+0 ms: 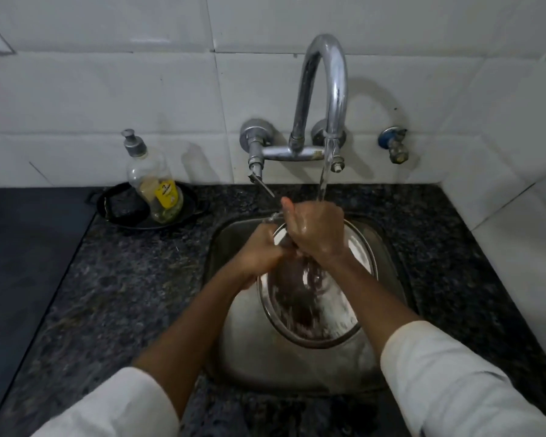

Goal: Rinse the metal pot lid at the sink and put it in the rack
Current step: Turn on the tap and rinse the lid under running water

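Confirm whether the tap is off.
No: a stream of water runs from the tap onto the right hand, which holds the lid with the left hand over the sink.

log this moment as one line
step: rinsing | lid: over sink, under running tap | left hand: on lid | right hand: on lid | rack: unseen

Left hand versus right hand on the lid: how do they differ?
The left hand grips the lid at its left rim, clear of the stream; the right hand sits higher, at the top rim, directly under the running water. The left looks drier; the right glistens wet. Both hold the lid over the sink.
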